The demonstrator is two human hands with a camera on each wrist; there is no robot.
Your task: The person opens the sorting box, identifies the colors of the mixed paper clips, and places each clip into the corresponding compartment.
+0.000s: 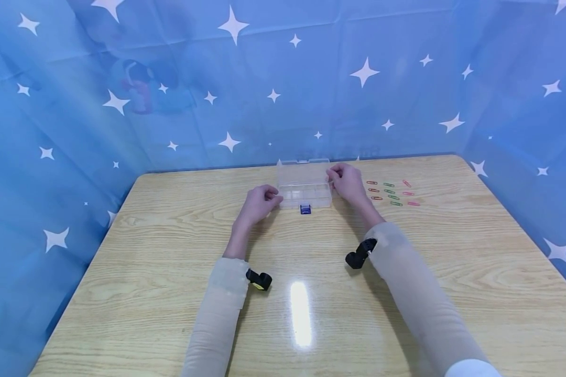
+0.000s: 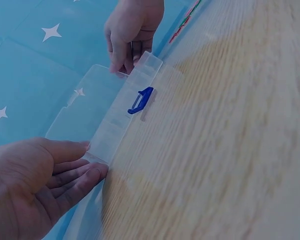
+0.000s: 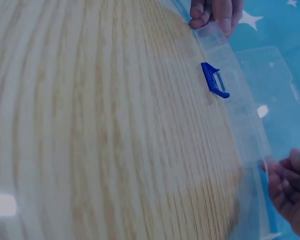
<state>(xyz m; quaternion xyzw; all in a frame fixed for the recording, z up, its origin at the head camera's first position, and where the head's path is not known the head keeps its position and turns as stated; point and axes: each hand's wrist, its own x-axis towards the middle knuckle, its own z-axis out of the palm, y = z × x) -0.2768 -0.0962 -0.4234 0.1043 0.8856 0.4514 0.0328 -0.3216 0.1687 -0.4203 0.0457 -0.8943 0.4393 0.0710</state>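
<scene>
A clear plastic compartment box stands near the back edge of the table, its lid raised and tipped back. On its front side a blue latch hangs unfastened. My left hand holds the box's left end, thumb above and fingers lower in the left wrist view. At the right end, by the hinge side, my right hand pinches the box's edge with curled fingers. Through the clear walls the compartments show no contents that I can make out.
Right of the right hand lie rows of paper clips: red, green and pink. Behind the wooden table hangs a blue curtain with white stars. Each sleeve carries a black wrist camera.
</scene>
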